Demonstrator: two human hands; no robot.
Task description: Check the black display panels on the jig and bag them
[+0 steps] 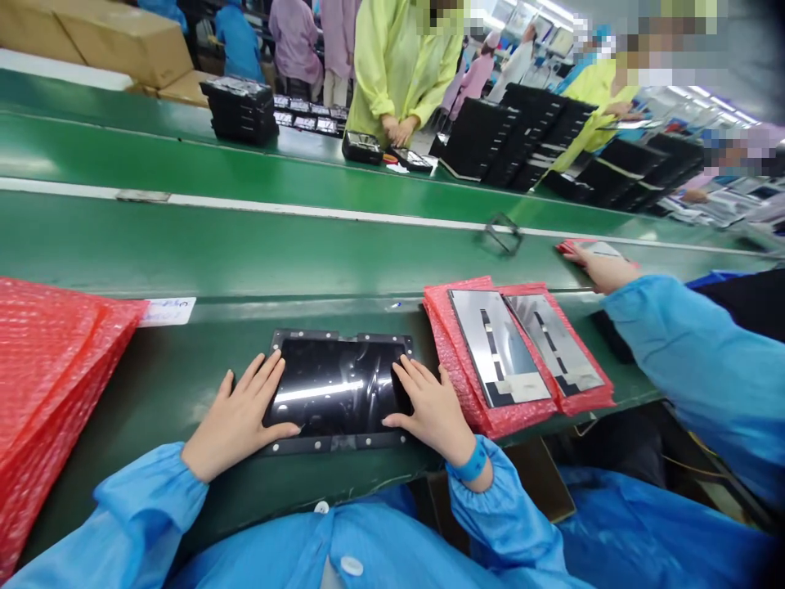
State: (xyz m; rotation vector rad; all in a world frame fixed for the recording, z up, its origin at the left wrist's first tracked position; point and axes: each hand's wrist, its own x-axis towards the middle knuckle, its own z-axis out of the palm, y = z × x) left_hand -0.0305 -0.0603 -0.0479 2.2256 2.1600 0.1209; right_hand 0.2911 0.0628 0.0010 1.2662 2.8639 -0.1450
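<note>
A glossy black screen panel (pixel 337 384) lies flat inside a dark frame fixture (pixel 307 444) with small round metal studs along its edges. My left hand (pixel 242 413) rests on the left side of the panel and frame, fingers spread. On the opposite side, my right hand (pixel 429 405) lies with its fingers stretched over the panel's right edge; a blue band circles that wrist. Neither hand grips anything. Right of my right hand, two silver-backed screen panels (pixel 500 348) sit on red bubble-wrap bags (pixel 457 360).
Red bubble-wrap bags (pixel 67 376) are piled at left beside a white label (pixel 168 312). A co-worker's hand (pixel 604 268) touches a red-wrapped panel on the green conveyor (pixel 343 254). Black tray stacks (pixel 484 139) and people stand across the line. Cardboard boxes (pixel 123 41) occupy the far left.
</note>
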